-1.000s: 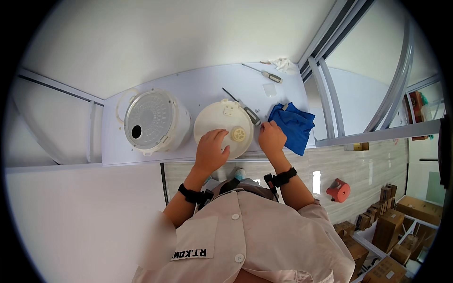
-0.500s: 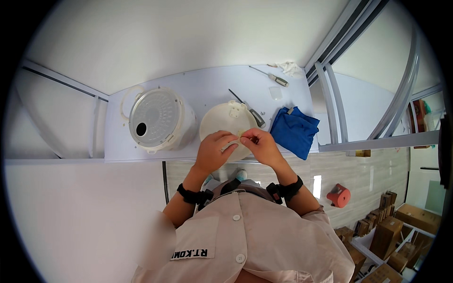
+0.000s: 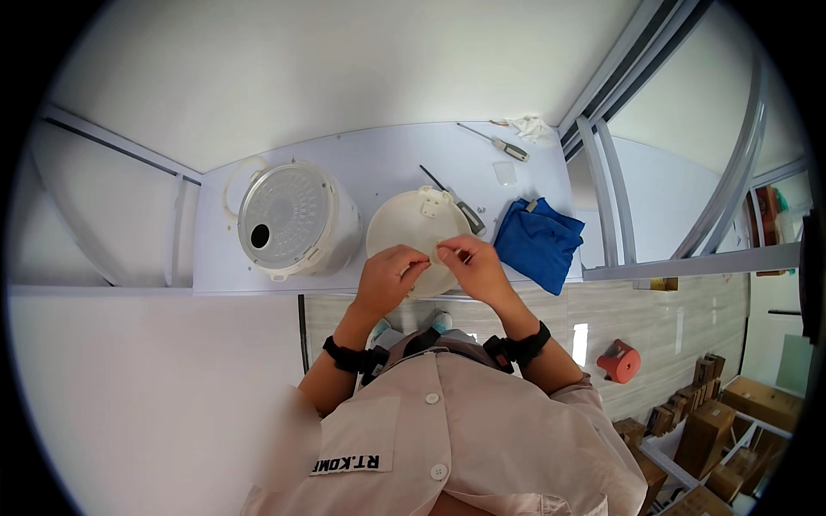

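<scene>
My left hand (image 3: 391, 277) and my right hand (image 3: 473, 267) are close together above a round cream plastic cover (image 3: 396, 220) at the table's front edge. Thumb and fingers are pinched together on each hand, their tips a small gap apart. Whatever lies between those fingertips is too small or hidden to name. A hinge-like tab sticks out of the cover's far rim. Behind its right side lies a screwdriver (image 3: 466, 215) with a grey handle. To the left stands a white round pot-shaped appliance (image 3: 346, 225) topped by a grey metal disc (image 3: 288, 206) with a dark round hole.
A folded blue cloth (image 3: 540, 241) lies right of the cover. Farther back are a second screwdriver (image 3: 509, 149), a small clear piece (image 3: 504, 173) and crumpled white tissue (image 3: 531, 129). Small screws are scattered by the nearer screwdriver. A red stool (image 3: 619, 361) and cardboard boxes (image 3: 710, 426) are at the right.
My fingertips have drawn slightly apart above the cover. The left fingers have closed into a tighter pinch. Objects on the table stay in place, while the whole view has shifted slightly.
</scene>
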A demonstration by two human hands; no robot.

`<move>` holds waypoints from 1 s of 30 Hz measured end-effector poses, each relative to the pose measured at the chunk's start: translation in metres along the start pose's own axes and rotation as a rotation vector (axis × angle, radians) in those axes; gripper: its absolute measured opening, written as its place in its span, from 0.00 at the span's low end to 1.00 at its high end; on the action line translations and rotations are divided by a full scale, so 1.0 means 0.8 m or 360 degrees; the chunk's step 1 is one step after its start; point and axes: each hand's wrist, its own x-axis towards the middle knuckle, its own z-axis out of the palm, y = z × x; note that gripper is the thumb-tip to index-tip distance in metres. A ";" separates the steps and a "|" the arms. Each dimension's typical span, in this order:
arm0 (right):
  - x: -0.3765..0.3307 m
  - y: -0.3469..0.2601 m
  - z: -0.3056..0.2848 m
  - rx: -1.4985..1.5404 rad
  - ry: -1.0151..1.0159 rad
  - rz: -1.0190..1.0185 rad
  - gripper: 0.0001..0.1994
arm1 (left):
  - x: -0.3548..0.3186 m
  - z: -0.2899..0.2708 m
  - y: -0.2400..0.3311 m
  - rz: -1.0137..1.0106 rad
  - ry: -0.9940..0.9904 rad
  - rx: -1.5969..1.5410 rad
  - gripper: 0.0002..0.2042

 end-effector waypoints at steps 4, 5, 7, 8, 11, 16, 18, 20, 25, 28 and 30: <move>0.017 0.030 -0.018 -0.0623 0.0574 -0.0252 0.19 | -0.006 0.000 -0.004 -0.0072 -0.0063 -0.0038 0.05; 0.021 0.038 -0.022 -0.0748 0.0654 -0.0254 0.22 | -0.007 -0.002 -0.002 -0.0115 -0.0074 -0.0102 0.04; 0.022 0.046 -0.027 -0.0854 0.0534 -0.0146 0.24 | -0.011 -0.008 0.002 -0.0206 -0.0096 -0.0225 0.04; 0.022 0.047 -0.028 -0.0905 0.0471 -0.0091 0.25 | -0.014 -0.009 0.001 -0.0243 -0.0098 -0.0232 0.04; 0.028 0.054 -0.029 -0.1113 0.0406 -0.0171 0.25 | -0.021 -0.013 -0.002 -0.0329 -0.0128 -0.0217 0.05; 0.037 0.058 -0.027 -0.1240 0.0397 -0.0219 0.25 | -0.029 -0.018 -0.007 -0.0293 -0.0139 -0.0102 0.05; 0.041 0.061 -0.029 -0.1261 0.0387 -0.0214 0.26 | -0.033 -0.018 -0.007 -0.0282 -0.0121 -0.0128 0.04; 0.046 0.057 -0.030 -0.1266 0.0368 -0.0201 0.26 | -0.034 -0.019 -0.008 -0.0246 -0.0117 -0.0139 0.04; 0.053 0.051 -0.026 -0.1374 0.0319 -0.0108 0.25 | -0.034 -0.022 -0.010 -0.0233 -0.0111 -0.0128 0.04; 0.057 0.056 -0.022 -0.1401 0.0347 -0.0085 0.25 | -0.036 -0.022 -0.013 -0.0221 -0.0081 -0.0100 0.04; 0.056 0.060 -0.024 -0.1401 0.0389 -0.0101 0.24 | -0.035 -0.023 -0.012 -0.0276 -0.0078 -0.0101 0.05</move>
